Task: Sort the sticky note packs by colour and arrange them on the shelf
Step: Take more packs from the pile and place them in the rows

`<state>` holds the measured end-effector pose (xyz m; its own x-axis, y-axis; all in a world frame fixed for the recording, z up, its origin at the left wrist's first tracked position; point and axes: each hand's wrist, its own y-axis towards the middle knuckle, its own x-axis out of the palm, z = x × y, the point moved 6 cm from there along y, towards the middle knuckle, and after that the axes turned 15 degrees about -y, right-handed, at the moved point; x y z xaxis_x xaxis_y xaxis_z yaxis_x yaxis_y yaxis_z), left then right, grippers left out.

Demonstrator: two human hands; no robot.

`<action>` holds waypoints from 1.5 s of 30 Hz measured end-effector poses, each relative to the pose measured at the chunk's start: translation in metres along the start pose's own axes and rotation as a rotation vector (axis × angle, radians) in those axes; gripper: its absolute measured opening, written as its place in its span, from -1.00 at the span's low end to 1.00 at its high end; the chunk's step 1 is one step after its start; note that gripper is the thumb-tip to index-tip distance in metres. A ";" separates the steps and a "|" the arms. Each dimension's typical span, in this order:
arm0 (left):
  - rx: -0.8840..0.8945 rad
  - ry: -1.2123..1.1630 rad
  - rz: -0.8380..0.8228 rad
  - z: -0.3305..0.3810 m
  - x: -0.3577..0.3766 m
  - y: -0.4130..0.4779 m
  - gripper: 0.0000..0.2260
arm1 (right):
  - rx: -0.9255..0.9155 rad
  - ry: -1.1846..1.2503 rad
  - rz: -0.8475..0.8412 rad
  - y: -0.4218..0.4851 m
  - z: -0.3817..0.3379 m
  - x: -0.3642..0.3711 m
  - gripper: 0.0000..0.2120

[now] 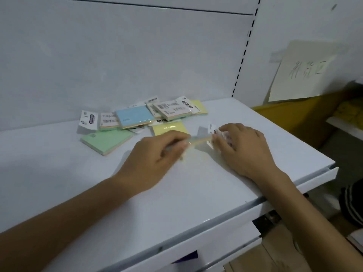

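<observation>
- Both hands grip one blurred sticky note pack [198,139] just above the white shelf [176,193]: left hand [157,152] curled on its left end, right hand [241,148] closed over its labelled end.
- Risk: the glossy wrapper looks slippery; a loose pinch could drop it.
- Unsorted pile behind: flat square green pack [107,141], blue pack [134,116], yellow pack [170,128].
</observation>
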<state>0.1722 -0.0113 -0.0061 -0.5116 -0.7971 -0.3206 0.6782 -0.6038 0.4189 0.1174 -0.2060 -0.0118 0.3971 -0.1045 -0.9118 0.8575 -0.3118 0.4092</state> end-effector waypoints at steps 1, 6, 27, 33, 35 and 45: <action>-0.066 -0.185 0.087 -0.004 -0.006 0.004 -0.82 | 0.006 0.001 0.008 0.000 0.000 -0.001 -0.63; -0.380 -0.746 0.422 -0.019 -0.025 0.009 -0.80 | -0.046 0.067 -0.114 -0.001 0.002 0.004 -0.47; -0.183 -0.325 0.246 -0.009 -0.022 0.004 -0.70 | 0.372 0.900 0.153 -0.009 0.043 -0.008 -0.82; 0.005 -0.147 0.464 0.007 -0.034 -0.006 -0.93 | 0.199 0.698 -0.004 -0.005 0.027 0.000 -0.66; 0.032 -0.036 0.486 0.007 -0.038 -0.006 -0.88 | 0.173 0.707 0.022 -0.005 0.025 -0.002 -0.70; 0.137 -0.085 0.620 0.019 -0.063 -0.003 -0.76 | 0.106 0.881 0.085 -0.002 0.010 -0.020 -0.71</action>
<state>0.1922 0.0404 0.0284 -0.0901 -0.9925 0.0821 0.7913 -0.0213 0.6111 0.1046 -0.2126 0.0057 0.6030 0.6190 -0.5032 0.7961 -0.4266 0.4292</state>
